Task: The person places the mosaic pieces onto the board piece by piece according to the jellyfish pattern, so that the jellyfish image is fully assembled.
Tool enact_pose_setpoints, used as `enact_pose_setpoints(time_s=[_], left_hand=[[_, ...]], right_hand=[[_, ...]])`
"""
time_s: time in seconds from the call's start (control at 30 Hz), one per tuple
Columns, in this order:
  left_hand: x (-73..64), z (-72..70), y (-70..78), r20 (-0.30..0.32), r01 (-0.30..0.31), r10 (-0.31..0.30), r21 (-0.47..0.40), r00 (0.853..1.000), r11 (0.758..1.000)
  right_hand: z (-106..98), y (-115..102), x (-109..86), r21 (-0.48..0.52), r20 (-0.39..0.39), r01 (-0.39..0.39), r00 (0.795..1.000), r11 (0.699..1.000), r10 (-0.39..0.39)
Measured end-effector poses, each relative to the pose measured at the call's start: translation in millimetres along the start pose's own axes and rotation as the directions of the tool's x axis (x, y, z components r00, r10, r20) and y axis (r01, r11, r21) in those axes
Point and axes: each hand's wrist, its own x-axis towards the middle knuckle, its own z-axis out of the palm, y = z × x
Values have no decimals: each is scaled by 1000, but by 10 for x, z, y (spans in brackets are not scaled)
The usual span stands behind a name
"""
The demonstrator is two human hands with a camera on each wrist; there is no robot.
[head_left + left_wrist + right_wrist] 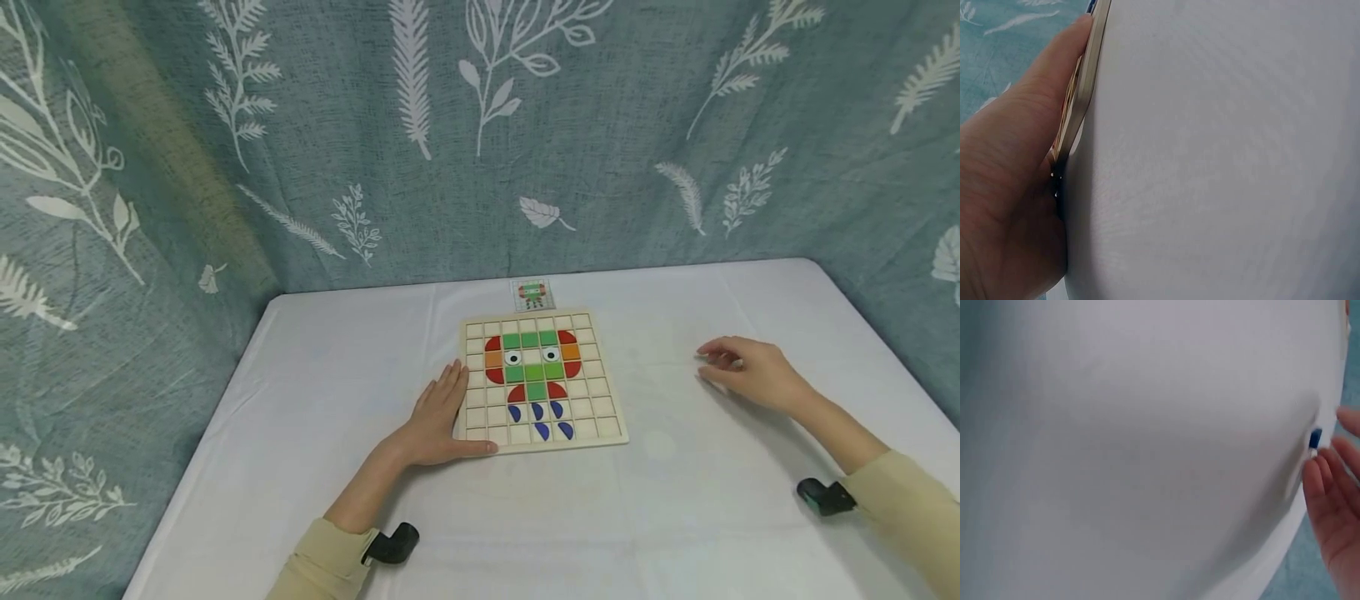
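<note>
A square wooden grid board [480, 422] lies on the white table with red, orange, green and blue pieces set in its cells, forming a figure with two eye tiles. Along the board's left edge rests my left hand [431, 425], fingers straight, thumb stretched over the front corner. In the left wrist view that thumb [1035, 100] lies against the board's edge [1088, 69]. My right hand [753, 371] is low over the table, right of the board, its fingers loosely bent. By its fingertips the right wrist view shows a small blue piece [1315, 438]; I cannot tell whether they pinch it.
A small picture card [532, 294] with a similar figure lies behind the board. The white cloth [322, 375] covers the table, and a blue-green leaf-patterned curtain [450, 192] hangs behind and at the sides.
</note>
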Motion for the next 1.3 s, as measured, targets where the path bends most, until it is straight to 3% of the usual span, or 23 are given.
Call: enact_pose_setpoints(time_s=[0.17,0.4,0.63,0.83,1.07,1.3], left_hand=[[-7,2,11,-2,-2,1,-2,1000,1000],[-9,-4,12,-1,-3,3,0,1000,1000],[-20,-8,16,0,-3,3,-6,1000,1000],[-16,-7,12,-4,-4,4,-7,1000,1000],[-11,-19,9,6,-2,2,-11,1000,1000],[-8,-9,-17,16,0,0,6,1000,1000]], right_hand=[[-19,86,-58,41,29,122,992,992,-123],[37,97,-67,80,-26,148,989,986,-147],[245,-313,38,185,27,38,999,982,-43],[517,-790,170,318,113,43,990,947,-83],[819,-1304,262,397,206,109,957,911,-205],[1064,-1638,343,393,249,263,892,881,-377]])
